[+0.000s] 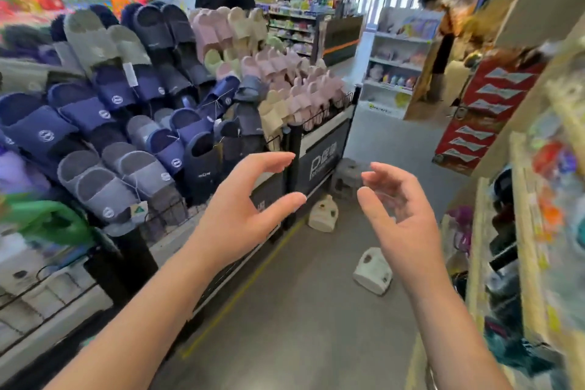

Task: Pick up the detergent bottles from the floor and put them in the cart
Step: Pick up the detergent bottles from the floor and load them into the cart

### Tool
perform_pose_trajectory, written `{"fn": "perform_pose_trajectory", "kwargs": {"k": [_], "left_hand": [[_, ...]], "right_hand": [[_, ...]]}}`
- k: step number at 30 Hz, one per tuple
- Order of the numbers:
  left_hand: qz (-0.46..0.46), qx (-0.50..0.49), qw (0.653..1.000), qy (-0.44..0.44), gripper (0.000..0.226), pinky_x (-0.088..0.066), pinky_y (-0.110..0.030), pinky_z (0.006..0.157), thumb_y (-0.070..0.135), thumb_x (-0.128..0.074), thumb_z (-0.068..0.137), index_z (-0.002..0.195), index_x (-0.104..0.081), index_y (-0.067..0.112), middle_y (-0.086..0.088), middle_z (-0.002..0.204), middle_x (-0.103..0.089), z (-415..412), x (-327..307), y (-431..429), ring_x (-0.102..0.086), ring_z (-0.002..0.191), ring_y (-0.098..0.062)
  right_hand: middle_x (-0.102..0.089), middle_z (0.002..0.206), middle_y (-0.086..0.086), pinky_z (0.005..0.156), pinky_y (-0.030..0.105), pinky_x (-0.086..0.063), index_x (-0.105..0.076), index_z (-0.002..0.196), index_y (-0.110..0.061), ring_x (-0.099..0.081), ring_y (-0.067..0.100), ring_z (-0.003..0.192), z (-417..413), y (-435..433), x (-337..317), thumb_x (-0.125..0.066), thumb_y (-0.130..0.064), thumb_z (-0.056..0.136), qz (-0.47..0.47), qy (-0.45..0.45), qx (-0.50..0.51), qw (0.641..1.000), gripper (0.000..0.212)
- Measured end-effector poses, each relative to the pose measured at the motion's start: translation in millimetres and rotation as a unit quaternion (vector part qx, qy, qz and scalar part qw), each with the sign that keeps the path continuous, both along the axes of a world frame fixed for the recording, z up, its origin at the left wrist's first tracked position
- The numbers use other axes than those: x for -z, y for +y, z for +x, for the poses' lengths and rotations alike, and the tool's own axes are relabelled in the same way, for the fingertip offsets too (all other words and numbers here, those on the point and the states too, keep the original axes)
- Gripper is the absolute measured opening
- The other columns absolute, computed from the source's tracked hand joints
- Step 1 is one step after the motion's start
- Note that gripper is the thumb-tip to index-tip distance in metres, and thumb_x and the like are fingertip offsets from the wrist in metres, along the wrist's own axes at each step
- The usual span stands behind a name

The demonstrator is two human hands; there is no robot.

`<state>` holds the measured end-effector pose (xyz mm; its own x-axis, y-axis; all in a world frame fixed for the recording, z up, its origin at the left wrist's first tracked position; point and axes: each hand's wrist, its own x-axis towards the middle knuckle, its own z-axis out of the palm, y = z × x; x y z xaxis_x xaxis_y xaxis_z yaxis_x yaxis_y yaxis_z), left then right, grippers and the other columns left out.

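Left hand: the left hand (240, 212) is raised in front of the body, thumb and fingers (272, 161) spread in a loose curve, holding nothing.
Right hand: the right hand (402, 218) is raised beside it, fingers loosely curled and apart, also empty.
Near bottle: a white plastic detergent bottle with a moulded handle (373, 272) lies on its side on the grey floor (300, 320), below the right hand in the view.
Far bottle: a second white plastic detergent bottle (323, 215) lies farther off and a little left, close to the foot of the dark slipper display stand (319, 149) and near a small grey plastic stool (348, 176).
Cart: not in view, so I cannot tell where it stands.
Step in hand: reaching down for the bottles; none is picked up yet.
How to do it well: take the near bottle first, since it lies on the right hand's side. Go for the handle or the waist, wrap the fingers fully round before lifting, and expect weight if it is full.
Risk: the aisle is narrow between the slipper stand and the stocked shelf on the right (522, 231), so elbows should stay in while bending.
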<state>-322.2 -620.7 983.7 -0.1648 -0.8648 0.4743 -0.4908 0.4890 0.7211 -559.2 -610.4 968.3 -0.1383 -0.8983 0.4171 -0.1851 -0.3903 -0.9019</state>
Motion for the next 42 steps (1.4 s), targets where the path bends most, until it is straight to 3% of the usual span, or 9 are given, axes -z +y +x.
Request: {"fn": "perform_pose_trajectory", "kwargs": {"k": [3,10,16,23,31,35,39,42], "left_hand": [[0.003,0.024,1.0,0.013,0.063,-0.038,-0.004,0.107,0.061,-0.065,0.087,0.143,-0.058,0.033,0.025,0.136,-0.061,-38.7,2.0,-35.0,-0.054,0.131,0.009],[0.015,0.093,0.995,0.014,0.06,-0.036,-0.001,0.104,0.054,-0.066,0.089,0.142,-0.06,0.028,0.022,0.134,-0.063,-120.5,14.5,-118.4,-0.055,0.128,0.012],[0.033,0.158,0.987,0.008,0.061,-0.037,-0.005,0.107,0.056,-0.066,0.09,0.144,-0.058,0.03,0.023,0.137,-0.062,-185.7,37.5,-213.3,-0.054,0.131,0.01],[0.041,0.204,0.978,0.012,0.063,-0.037,-0.007,0.109,0.057,-0.065,0.088,0.142,-0.06,0.024,0.016,0.134,-0.065,-254.4,55.9,-366.9,-0.058,0.129,0.005],[0.094,0.249,0.964,0.011,0.058,-0.036,-0.004,0.105,0.05,-0.07,0.089,0.141,-0.061,0.025,0.018,0.135,-0.065,-334.0,74.5,-527.8,-0.058,0.127,0.006],[0.131,0.269,0.954,0.016,0.058,-0.042,-0.011,0.108,0.049,-0.072,0.088,0.139,-0.062,0.022,0.013,0.132,-0.068,-382.4,87.8,-572.4,-0.063,0.124,0.001],[0.154,0.267,0.951,0.005,0.06,-0.044,-0.016,0.11,0.053,-0.07,0.087,0.138,-0.062,0.024,0.015,0.132,-0.067,-422.4,102.6,-601.9,-0.063,0.123,0.002],[0.181,0.252,0.951,0.008,0.059,-0.045,-0.021,0.113,0.055,-0.069,0.086,0.138,-0.061,0.027,0.017,0.132,-0.067,-448.1,121.0,-617.2,-0.062,0.126,0.002]], "right_hand": [[-0.073,0.119,-0.015,0.109,0.032,-0.05,-0.066,0.125,-0.036,-0.066,0.006,0.12,-38.0,-26.5,-2.9,-0.072,-0.042,0.089,-0.002,0.001,0.024,1.0,0.037],[-0.072,0.119,-0.016,0.11,0.038,-0.051,-0.065,0.127,-0.035,-0.066,0.008,0.12,-107.6,-80.5,5.7,-0.072,-0.045,0.088,0.008,0.007,0.085,0.996,0.041],[-0.071,0.119,-0.016,0.108,0.032,-0.052,-0.065,0.127,-0.037,-0.066,0.005,0.118,-162.4,-141.7,32.1,-0.075,-0.034,0.093,0.048,0.015,0.127,0.991,0.036],[-0.07,0.119,-0.016,0.104,0.026,-0.052,-0.063,0.128,-0.038,-0.065,0.004,0.117,-224.5,-271.4,50.1,-0.075,-0.031,0.095,0.08,0.045,0.167,0.982,0.036],[-0.07,0.117,-0.01,0.106,0.036,-0.053,-0.063,0.128,-0.034,-0.067,0.008,0.116,-297.9,-410.2,59.1,-0.077,-0.037,0.089,0.116,0.044,0.215,0.969,0.042],[-0.07,0.118,-0.009,0.105,0.036,-0.053,-0.062,0.129,-0.034,-0.067,0.009,0.115,-338.6,-441.5,76.0,-0.078,-0.033,0.092,0.141,0.032,0.235,0.961,0.039],[-0.069,0.117,-0.014,0.102,0.023,-0.051,-0.062,0.131,-0.034,-0.066,0.002,0.112,-377.0,-470.9,94.8,-0.077,-0.03,0.093,0.175,0.013,0.231,0.957,0.041],[-0.07,0.116,-0.014,0.102,0.025,-0.051,-0.063,0.129,-0.034,-0.067,0.004,0.112,-407.7,-492.7,118.3,-0.079,-0.028,0.092,0.188,-0.014,0.219,0.957,0.04]]}}
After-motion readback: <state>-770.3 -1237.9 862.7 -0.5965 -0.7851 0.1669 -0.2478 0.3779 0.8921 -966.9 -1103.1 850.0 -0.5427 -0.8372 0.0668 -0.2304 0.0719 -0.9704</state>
